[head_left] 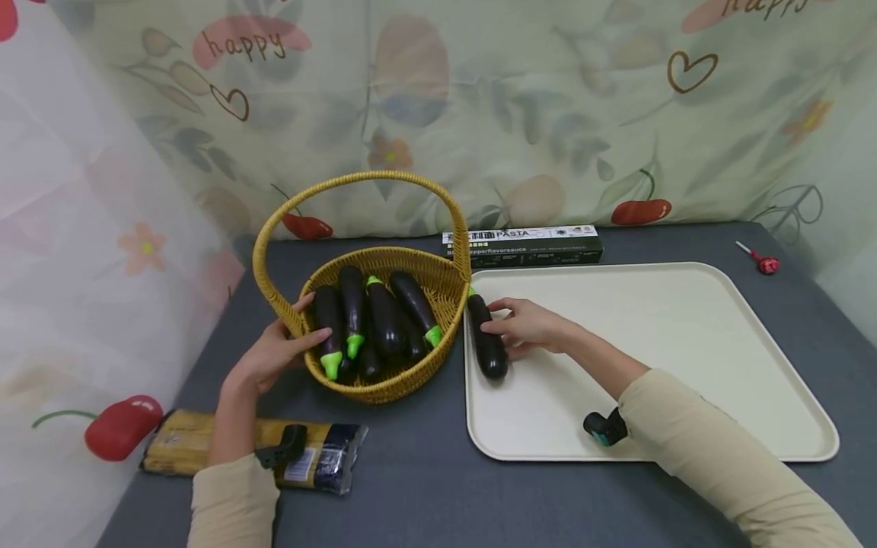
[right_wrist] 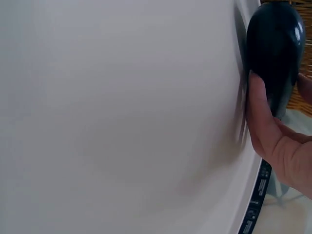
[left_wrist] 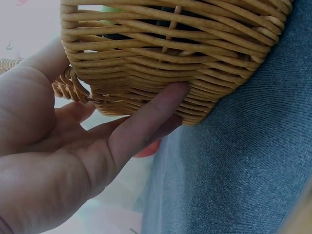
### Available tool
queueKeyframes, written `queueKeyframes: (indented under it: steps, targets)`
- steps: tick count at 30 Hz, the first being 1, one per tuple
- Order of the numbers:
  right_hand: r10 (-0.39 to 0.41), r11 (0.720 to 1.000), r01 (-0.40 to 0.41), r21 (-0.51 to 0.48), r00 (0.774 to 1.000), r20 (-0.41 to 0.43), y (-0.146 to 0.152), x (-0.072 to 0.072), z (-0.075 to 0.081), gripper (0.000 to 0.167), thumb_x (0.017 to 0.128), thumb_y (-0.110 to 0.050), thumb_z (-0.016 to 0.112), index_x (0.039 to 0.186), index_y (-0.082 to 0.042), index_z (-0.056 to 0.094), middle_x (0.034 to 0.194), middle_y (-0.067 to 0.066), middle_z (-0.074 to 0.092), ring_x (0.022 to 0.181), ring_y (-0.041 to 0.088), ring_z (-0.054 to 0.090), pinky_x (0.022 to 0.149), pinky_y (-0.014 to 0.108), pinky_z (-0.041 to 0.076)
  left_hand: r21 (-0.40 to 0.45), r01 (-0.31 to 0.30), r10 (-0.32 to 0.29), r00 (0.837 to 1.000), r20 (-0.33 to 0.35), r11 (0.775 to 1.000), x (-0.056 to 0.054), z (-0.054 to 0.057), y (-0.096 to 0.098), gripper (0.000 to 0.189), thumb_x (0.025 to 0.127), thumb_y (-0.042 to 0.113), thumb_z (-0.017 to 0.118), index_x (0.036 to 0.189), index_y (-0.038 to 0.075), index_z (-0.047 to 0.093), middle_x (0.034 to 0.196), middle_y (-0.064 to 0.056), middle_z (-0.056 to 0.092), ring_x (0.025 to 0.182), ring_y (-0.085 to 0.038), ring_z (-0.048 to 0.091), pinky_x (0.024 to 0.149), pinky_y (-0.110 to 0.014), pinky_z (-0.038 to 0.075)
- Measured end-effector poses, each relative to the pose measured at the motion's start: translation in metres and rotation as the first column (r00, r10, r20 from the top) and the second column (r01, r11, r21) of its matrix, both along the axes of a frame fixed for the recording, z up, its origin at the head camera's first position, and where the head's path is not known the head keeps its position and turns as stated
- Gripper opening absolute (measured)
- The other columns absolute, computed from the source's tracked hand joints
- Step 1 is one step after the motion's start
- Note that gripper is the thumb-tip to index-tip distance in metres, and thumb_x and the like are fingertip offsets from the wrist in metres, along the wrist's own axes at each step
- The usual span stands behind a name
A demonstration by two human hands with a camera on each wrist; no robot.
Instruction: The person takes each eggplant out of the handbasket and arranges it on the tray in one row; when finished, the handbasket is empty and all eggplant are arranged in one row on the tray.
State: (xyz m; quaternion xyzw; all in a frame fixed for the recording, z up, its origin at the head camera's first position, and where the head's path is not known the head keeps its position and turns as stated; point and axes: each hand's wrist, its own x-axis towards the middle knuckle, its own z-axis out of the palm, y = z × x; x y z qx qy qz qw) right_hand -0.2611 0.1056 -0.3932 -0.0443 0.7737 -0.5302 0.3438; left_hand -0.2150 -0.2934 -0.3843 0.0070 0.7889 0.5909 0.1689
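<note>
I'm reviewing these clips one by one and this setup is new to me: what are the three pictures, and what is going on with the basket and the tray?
No machine here: a person works with bare hands, wearing a camera on the head and one on each wrist. The head view looks down at a grey table. The left hand holds the rim of a wicker basket of toy eggplants; the left wrist view shows its fingers against the weave. The right hand grips one eggplant lying on the cream tray; the right wrist view shows this close up. Also on the table: a spaghetti packet, a pasta box and a small red item.
</note>
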Motion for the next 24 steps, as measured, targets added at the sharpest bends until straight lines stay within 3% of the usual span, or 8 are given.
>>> queueKeyframes:
  steps: [11,24]
  targets:
    - [-0.002,1.0,0.002,0.001,1.0,0.005,-0.0073,-0.0005,-0.0042,0.058,0.099,-0.026,0.054,0.146,-0.002,0.03,0.112,0.02,0.059,0.085,0.02,0.063,0.066,0.034,0.055,-0.002,0.009,-0.009,1.0,-0.007,1.0,-0.0001,-0.0001,-0.0004,0.083,0.095,0.03,0.061,0.155,0.026,0.005,0.135,-0.027,0.036,0.105,-0.021,0.057,0.084,-0.036,0.051]
    - [-0.08,0.992,0.084,0.099,0.996,-0.046,-0.0088,-0.0016,-0.0039,0.059,0.096,-0.034,0.057,0.142,-0.003,0.037,0.111,0.02,0.055,0.082,0.021,0.062,0.063,0.033,0.056,-0.007,0.01,-0.01,1.0,-0.005,1.0,0.0003,-0.0015,0.0003,0.083,0.095,0.03,0.062,0.155,0.026,0.005,0.14,-0.027,0.032,0.116,-0.03,0.05,0.085,-0.038,0.051]
